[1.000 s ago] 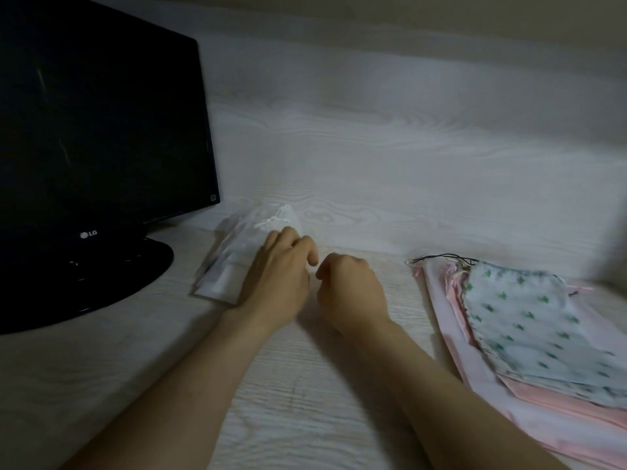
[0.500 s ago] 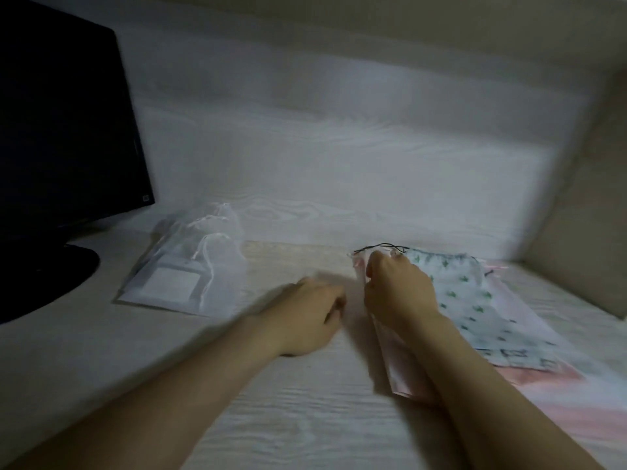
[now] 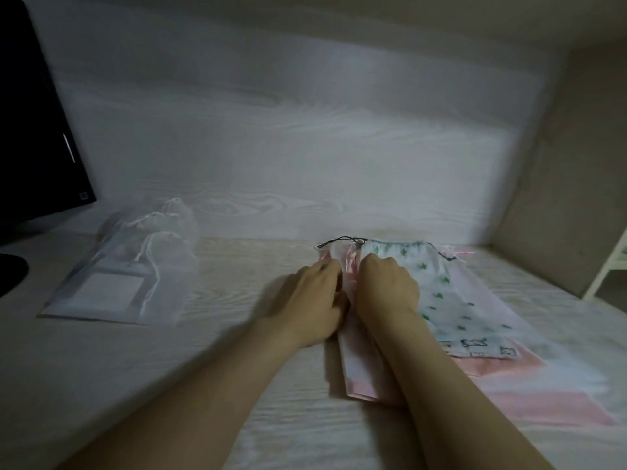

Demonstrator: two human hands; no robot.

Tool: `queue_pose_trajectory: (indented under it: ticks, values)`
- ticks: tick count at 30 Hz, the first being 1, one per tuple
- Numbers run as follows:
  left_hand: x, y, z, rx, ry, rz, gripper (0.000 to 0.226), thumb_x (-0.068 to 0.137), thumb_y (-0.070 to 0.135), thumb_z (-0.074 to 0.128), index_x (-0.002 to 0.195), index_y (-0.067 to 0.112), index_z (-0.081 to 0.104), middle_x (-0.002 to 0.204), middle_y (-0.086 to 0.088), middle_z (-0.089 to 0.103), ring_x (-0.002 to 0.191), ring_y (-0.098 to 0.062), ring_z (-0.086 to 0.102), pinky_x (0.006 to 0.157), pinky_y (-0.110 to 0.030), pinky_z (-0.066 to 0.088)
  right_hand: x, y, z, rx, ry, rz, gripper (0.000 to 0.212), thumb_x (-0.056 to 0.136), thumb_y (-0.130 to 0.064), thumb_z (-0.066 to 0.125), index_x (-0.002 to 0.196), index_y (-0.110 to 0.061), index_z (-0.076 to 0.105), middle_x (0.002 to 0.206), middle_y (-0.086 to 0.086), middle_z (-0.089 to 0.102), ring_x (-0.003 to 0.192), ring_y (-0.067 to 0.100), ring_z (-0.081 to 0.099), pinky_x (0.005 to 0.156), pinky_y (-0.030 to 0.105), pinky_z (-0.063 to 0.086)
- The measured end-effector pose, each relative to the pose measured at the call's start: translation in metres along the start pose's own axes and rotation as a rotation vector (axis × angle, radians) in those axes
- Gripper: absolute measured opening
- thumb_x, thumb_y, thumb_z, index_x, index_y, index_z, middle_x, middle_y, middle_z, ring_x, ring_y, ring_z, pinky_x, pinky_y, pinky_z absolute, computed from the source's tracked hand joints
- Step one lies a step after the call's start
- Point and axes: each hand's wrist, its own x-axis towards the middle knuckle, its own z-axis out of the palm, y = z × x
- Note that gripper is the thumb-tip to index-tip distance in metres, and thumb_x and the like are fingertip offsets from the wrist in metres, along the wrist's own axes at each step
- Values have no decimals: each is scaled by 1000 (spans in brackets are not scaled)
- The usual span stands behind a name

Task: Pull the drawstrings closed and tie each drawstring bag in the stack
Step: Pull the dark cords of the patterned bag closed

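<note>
Seemingly tied sheer bags (image 3: 129,276) are set aside; the stack (image 3: 509,378) is left undone. Its cactus-print bag (image 3: 441,300) is grasped by the right hand (image 3: 386,290); the left hand (image 3: 312,303) grip cannot be told.

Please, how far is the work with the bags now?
Done, it seems: the white mesh bags at left lie with cords drawn. In hand: left hand and right hand touch the top edge of the stack. Left: the cactus-print bag and pink bags under it, mouths not gathered.
</note>
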Motion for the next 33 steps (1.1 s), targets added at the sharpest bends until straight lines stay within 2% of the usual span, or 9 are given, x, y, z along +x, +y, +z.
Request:
queue_pose_trajectory:
  ticks: [4, 10, 13, 17, 20, 23, 26, 30, 33]
  values:
    - [-8, -4, 0, -50, 32, 63, 20, 92, 24, 64, 109, 20, 56, 118, 0, 42, 84, -23, 52, 79, -39, 46, -1, 1, -6, 27, 6, 24, 18, 97, -18, 60, 114, -12, 56, 123, 12, 58, 116, 35, 59, 77, 34, 36]
    - [-6, -8, -7, -239, 209, -50, 19, 98, 10, 64, 115, 16, 71, 116, 1, 56, 109, -18, 63, 99, -28, 47, 1, -11, -9, 55, 352, -156, 22, 90, 3, 52, 109, -6, 57, 109, 17, 61, 98, 39, 62, 69, 37, 35]
    - [-8, -7, -14, -311, 356, -115, 45, 96, 7, 67, 137, 17, 53, 131, 0, 54, 109, -17, 62, 97, -30, 50, 1, -19, -3, 118, 449, -318, 50, 69, 9, 45, 114, -2, 63, 99, 18, 59, 86, 41, 58, 71, 44, 43]
    - [-8, -15, -30, -319, 583, -197, 76, 83, -13, 61, 149, 14, 32, 141, -1, 39, 106, -13, 57, 96, -22, 47, 1, -28, 1, 137, 528, -407, 47, 66, 6, 70, 108, -14, 66, 90, 6, 54, 79, 32, 54, 68, 39, 37]
    - [-10, -20, -44, -310, 590, -234, 96, 74, -21, 51, 157, 21, 29, 147, -3, 31, 124, -13, 46, 105, -8, 36, -4, -32, 0, 215, 543, -476, 41, 62, 6, 51, 98, -10, 63, 84, 5, 46, 72, 29, 46, 65, 37, 32]
    - [-15, -28, -55, -199, 581, -147, 81, 72, -9, 49, 146, 25, 45, 142, -8, 36, 129, -24, 44, 113, -23, 40, -11, -35, -2, 298, 500, -561, 30, 65, -6, 44, 93, -12, 55, 84, 2, 38, 73, 24, 37, 64, 37, 33]
    - [-16, -39, -67, -107, 547, -96, 54, 76, -4, 60, 124, 22, 56, 140, -6, 31, 121, -33, 51, 96, -49, 54, -12, -40, 0, 323, 447, -610, 39, 69, -6, 47, 105, -9, 61, 89, 5, 42, 75, 26, 40, 66, 37, 35]
    - [-31, -52, -89, 150, 495, -69, 28, 86, 12, 55, 114, 17, 51, 147, -9, 38, 112, -38, 56, 85, -51, 52, -13, -54, 5, 298, 436, -591, 38, 71, 9, 55, 105, -7, 64, 91, 9, 47, 75, 28, 42, 67, 36, 32]
    - [-43, -59, -104, 402, 514, -63, 26, 89, 21, 44, 113, 19, 51, 124, -6, 56, 101, -35, 55, 81, -46, 42, -12, -62, 16, 191, 440, -547, 21, 77, 7, 67, 91, -8, 71, 93, 9, 48, 83, 32, 46, 69, 40, 34]
